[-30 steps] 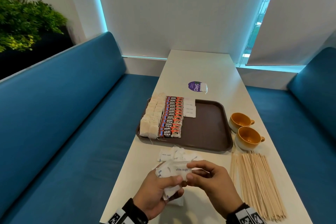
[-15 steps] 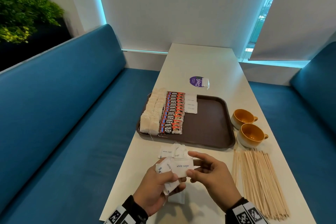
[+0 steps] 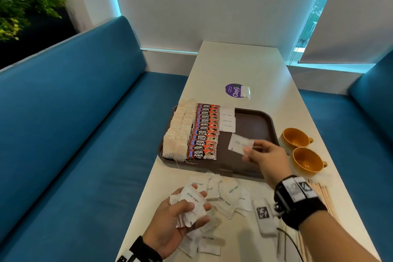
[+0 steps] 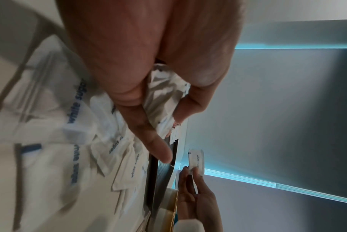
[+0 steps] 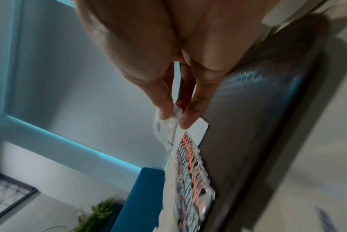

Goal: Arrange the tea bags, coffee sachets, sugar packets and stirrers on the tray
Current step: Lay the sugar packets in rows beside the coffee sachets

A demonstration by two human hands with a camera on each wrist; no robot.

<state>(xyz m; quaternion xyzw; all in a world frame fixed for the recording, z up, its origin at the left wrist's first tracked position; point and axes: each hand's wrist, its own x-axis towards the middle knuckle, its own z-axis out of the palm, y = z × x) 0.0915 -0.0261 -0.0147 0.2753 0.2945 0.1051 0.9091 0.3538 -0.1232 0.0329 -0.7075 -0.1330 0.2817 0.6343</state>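
Blue benches flank the long white table (image 3: 238, 66) that runs up the middle of the head view, and we sit at its near end. At the centre of the frame lies the brown tray (image 3: 253, 121): along its left side we see two columns of tea bags (image 3: 178, 132), then a column of red coffee sachets (image 3: 204, 132), then three sugar packets on the tray (image 3: 227, 120) in its upper middle.

Our right hand (image 3: 266, 158) is stretched over the tray's lower right part, thumb and fingertips pinching a single sugar packet (image 3: 240, 143) by its right edge, above the bare brown floor. Our left hand (image 3: 172, 219), at the lower centre of the frame, is curled round a crumpled bunch of packets (image 3: 192, 204), palm up.

Just below the tray, between our hands, loose sugar packets (image 3: 227, 195) lie scattered on the table. Wooden stirrers (image 3: 323, 195) show at the lower right edge, partly hidden by our right forearm. Two yellow cups (image 3: 302, 149) stand just right of the tray, and a purple sticker (image 3: 235, 90) sits above it.
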